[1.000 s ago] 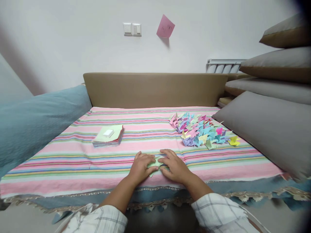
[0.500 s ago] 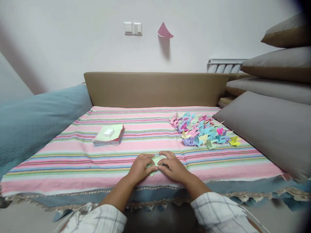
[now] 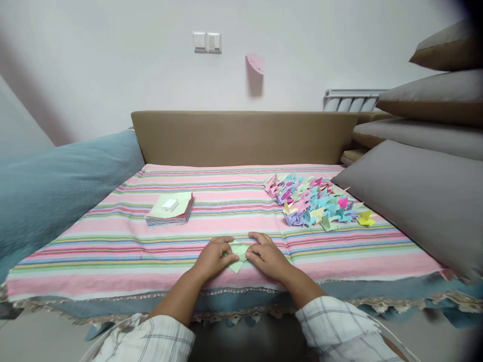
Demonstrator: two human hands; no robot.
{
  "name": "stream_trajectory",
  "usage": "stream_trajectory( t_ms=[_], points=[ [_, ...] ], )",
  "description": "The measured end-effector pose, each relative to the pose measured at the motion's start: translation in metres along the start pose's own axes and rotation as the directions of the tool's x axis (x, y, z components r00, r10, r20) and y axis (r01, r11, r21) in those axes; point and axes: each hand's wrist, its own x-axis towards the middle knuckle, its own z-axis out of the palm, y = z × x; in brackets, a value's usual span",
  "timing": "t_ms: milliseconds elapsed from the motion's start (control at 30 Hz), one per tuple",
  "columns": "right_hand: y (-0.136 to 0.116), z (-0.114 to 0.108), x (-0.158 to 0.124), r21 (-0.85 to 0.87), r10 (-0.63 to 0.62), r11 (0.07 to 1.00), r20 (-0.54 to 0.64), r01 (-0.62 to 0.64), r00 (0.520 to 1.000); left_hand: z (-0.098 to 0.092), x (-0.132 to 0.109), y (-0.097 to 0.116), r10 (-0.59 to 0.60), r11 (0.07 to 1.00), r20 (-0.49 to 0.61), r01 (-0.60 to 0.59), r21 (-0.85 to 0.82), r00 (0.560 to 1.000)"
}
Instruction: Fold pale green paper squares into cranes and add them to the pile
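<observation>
A pale green sheet of origami paper (image 3: 237,251), partly folded, lies near the front edge of the striped cloth with a pointed corner toward me. My left hand (image 3: 215,255) grips its left side, thumb on top and fingers curled. On the right side, my right hand (image 3: 267,256) pinches the paper between thumb and fingers. Parts of the paper are hidden under both hands. Beyond my right hand lies a crowd of folded paper cranes (image 3: 313,201) in many colours. To the left rests a stack of square paper (image 3: 169,208) with a small white block (image 3: 170,204) on top.
The striped cloth (image 3: 113,241) covers a seat with a brown backrest (image 3: 241,138). Grey cushions (image 3: 422,191) pile up on the right, and a blue-covered armrest (image 3: 75,176) bounds the left. A pink note (image 3: 256,64) hangs on the wall beside switches (image 3: 207,42).
My hands have moved slightly apart, the left one shifting left, and more of the green paper shows between them. On the wall, the pink note has flapped downward.
</observation>
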Motion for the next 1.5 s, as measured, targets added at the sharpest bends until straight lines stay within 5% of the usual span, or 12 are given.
stream_trajectory(
  t_ms=[567,1200,1500],
  points=[
    [0.008,-0.009,0.002,0.068,0.033,0.997,0.004,-0.033,0.999,0.003,0.0,0.002,-0.018,0.999,-0.037,0.019,0.031,0.999],
    [-0.01,0.009,0.005,-0.196,0.06,0.977,-0.101,-0.079,0.993,0.009,0.0,0.001,0.102,0.974,-0.07,-0.085,0.211,0.992],
    [-0.011,0.013,0.006,-0.068,0.16,0.985,-0.032,-0.162,0.987,0.01,-0.003,0.002,0.133,0.962,-0.106,-0.102,0.254,0.986]
  ],
)
